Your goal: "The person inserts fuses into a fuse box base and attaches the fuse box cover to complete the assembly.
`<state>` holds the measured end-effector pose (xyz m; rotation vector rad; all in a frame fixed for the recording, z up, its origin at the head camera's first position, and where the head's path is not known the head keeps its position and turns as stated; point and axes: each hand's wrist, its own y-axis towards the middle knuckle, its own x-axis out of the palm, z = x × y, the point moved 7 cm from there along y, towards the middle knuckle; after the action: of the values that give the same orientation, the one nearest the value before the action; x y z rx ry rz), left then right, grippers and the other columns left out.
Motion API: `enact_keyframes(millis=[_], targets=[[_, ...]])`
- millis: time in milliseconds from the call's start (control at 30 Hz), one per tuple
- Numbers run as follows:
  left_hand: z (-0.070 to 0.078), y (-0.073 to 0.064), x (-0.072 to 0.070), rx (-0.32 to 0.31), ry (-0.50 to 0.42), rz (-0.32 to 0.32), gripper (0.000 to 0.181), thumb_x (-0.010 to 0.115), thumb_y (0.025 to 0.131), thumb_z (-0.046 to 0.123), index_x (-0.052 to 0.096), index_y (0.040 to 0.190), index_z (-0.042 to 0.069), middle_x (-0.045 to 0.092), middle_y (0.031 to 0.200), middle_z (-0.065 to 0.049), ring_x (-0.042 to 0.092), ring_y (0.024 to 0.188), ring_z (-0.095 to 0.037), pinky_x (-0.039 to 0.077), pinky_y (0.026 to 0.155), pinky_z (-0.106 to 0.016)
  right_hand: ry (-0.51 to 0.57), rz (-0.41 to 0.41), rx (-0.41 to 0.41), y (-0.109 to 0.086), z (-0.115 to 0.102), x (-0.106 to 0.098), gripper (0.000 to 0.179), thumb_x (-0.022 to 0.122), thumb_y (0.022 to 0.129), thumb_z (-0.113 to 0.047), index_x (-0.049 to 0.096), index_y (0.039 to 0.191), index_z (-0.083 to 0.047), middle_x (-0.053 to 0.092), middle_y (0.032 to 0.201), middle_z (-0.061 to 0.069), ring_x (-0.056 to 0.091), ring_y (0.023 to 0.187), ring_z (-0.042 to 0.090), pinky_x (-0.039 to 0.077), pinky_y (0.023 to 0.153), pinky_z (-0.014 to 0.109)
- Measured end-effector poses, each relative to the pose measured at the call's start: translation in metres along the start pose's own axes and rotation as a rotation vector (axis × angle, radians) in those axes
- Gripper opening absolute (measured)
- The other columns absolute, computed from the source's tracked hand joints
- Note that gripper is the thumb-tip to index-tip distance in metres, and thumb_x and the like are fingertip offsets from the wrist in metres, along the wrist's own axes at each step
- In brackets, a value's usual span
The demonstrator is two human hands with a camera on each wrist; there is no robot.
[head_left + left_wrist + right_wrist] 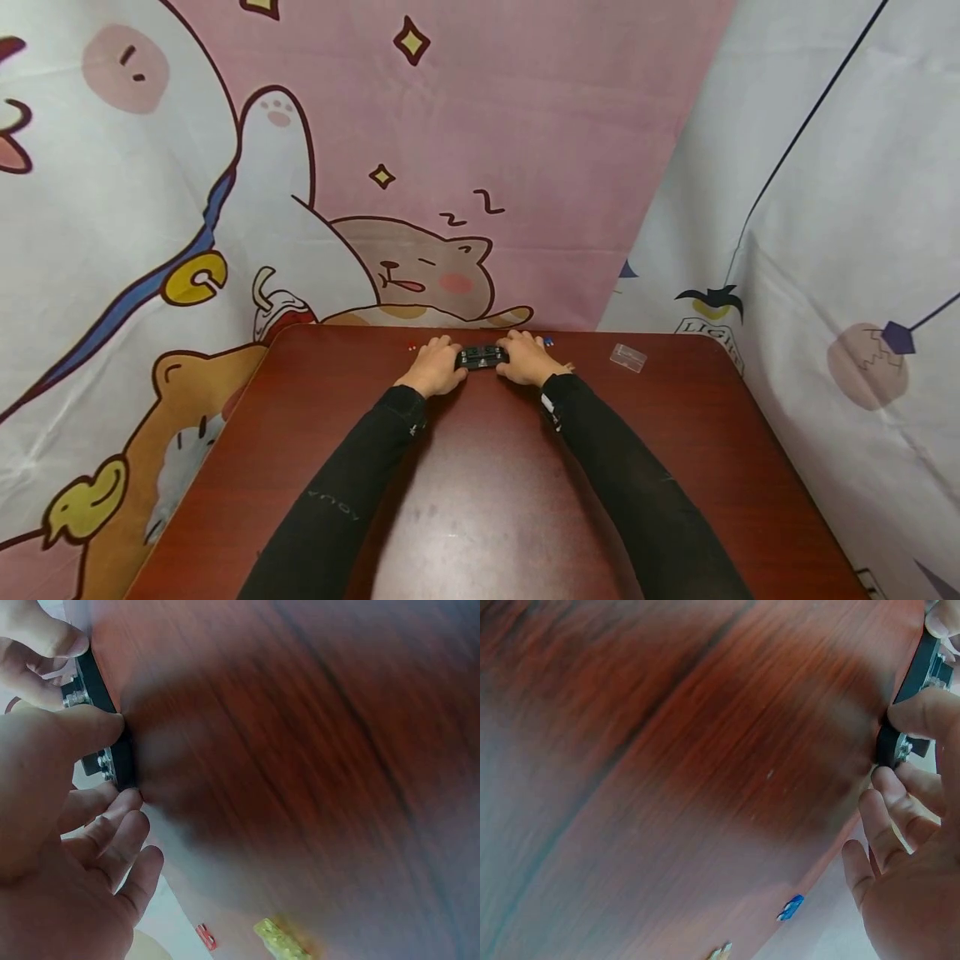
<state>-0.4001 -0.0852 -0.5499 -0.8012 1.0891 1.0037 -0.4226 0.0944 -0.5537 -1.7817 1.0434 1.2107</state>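
Note:
A black fuse block [482, 357] with metal terminals and screws lies near the far edge of the table, between both hands. My left hand [437, 367] pinches its left end; in the left wrist view the thumb presses the near side of the block [88, 679], with fingertips at its end. Its right end is held by my right hand [528, 358], thumb on the near side and the index finger behind, as the right wrist view shows. The other fingers of both hands spread loosely. Fingers hide parts of the block's ends.
Beyond the left hand lie a small red fuse [205, 937] and a yellow piece [281, 941]. Near the right hand are a blue fuse [790, 907] and a beige one [720, 951]. A clear plastic cover [628, 357] rests farther right on the brown table [480, 500]. Printed cloth hangs behind.

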Motion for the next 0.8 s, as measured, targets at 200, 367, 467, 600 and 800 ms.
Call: enact_keyframes(millis=[200, 367, 467, 600, 800], targets=[[0.001, -0.004, -0.005, 0.022, -0.082, 0.026, 0.05, 0.077, 0.103, 0.028, 0.067, 0.144, 0.003, 0.065, 0.135, -0.016, 0.056, 0.127, -0.035, 0.044, 0.116, -0.053, 0.011, 0.031, -0.075, -0.008, 0.001, -0.008, 0.057, 0.077, 0.099, -0.036, 0.067, 0.15, -0.011, 0.063, 0.144, 0.012, 0.056, 0.132, 0.033, 0.04, 0.109, 0.052], [0.007, -0.014, -0.009, 0.071, -0.134, 0.038, 0.053, 0.079, 0.099, 0.03, 0.068, 0.143, 0.003, 0.067, 0.127, -0.013, 0.058, 0.12, -0.031, 0.045, 0.112, -0.05, 0.027, 0.052, -0.143, -0.027, 0.005, -0.014, 0.06, 0.078, 0.095, -0.036, 0.069, 0.148, -0.01, 0.065, 0.142, 0.01, 0.058, 0.132, 0.029, 0.041, 0.107, 0.048], [0.016, -0.023, -0.012, 0.105, -0.149, 0.037, 0.053, 0.081, 0.097, 0.03, 0.07, 0.142, 0.003, 0.069, 0.122, -0.011, 0.06, 0.116, -0.03, 0.047, 0.11, -0.05, 0.031, 0.063, -0.184, -0.043, 0.004, -0.018, 0.059, 0.08, 0.095, -0.035, 0.07, 0.146, -0.008, 0.066, 0.139, 0.01, 0.06, 0.131, 0.029, 0.042, 0.108, 0.049], [0.029, -0.038, -0.009, 0.141, -0.147, 0.025, 0.053, 0.082, 0.097, 0.03, 0.071, 0.141, 0.003, 0.07, 0.12, -0.01, 0.061, 0.115, -0.027, 0.05, 0.108, -0.049, 0.028, 0.064, -0.201, -0.068, 0.005, -0.018, 0.056, 0.083, 0.094, -0.036, 0.073, 0.143, -0.01, 0.067, 0.136, 0.008, 0.062, 0.125, 0.029, 0.046, 0.104, 0.05], [0.05, -0.063, 0.001, 0.187, -0.141, -0.018, 0.051, 0.083, 0.097, 0.031, 0.072, 0.14, 0.005, 0.07, 0.117, -0.007, 0.061, 0.113, -0.025, 0.049, 0.106, -0.048, 0.031, 0.067, -0.23, -0.104, 0.008, -0.005, 0.053, 0.085, 0.094, -0.038, 0.075, 0.139, -0.011, 0.069, 0.13, 0.005, 0.064, 0.122, 0.024, 0.047, 0.105, 0.05]])
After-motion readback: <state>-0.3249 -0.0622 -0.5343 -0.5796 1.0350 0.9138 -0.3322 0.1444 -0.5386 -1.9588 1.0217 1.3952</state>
